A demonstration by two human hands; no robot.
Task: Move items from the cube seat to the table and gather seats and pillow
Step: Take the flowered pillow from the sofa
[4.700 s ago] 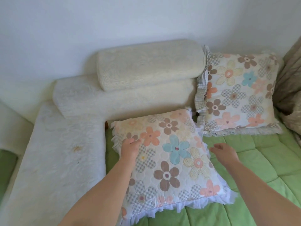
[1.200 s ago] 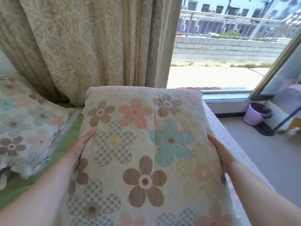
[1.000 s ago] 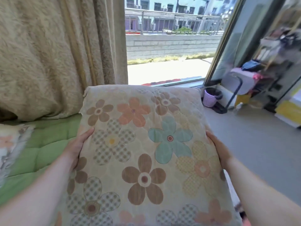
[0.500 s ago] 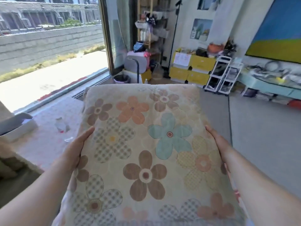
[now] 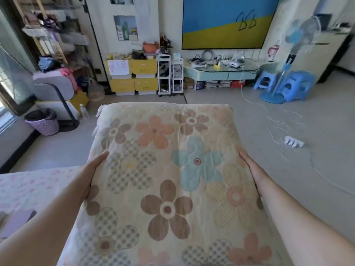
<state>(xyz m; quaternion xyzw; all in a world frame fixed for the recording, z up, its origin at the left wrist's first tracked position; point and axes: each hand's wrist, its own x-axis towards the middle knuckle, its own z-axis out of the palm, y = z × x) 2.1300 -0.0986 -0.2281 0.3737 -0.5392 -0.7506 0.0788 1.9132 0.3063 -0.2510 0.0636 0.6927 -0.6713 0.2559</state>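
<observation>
A large flowered pillow point(image 5: 165, 169), cream with brown, orange and blue flowers, fills the middle and bottom of the head view, held flat in front of me above the floor. My left hand point(image 5: 92, 173) grips its left edge with the thumb on top. On the opposite edge my right hand point(image 5: 251, 169) grips the same way. The fingers of both hands are hidden under the pillow. No cube seat shows.
A pink-patterned surface point(image 5: 28, 185) lies at lower left. Ahead across grey floor: purple basket point(image 5: 42, 121), yellow drawers point(image 5: 132, 77), white cart point(image 5: 170, 73), teal low table point(image 5: 221, 73), blue stools point(image 5: 295, 85). A power strip point(image 5: 293, 141) with loose cords lies on the floor at right.
I have lifted the pillow off the green bed and turned right with it, from the curtain and window to the open room. Both hands keep the same hold on its edges.
</observation>
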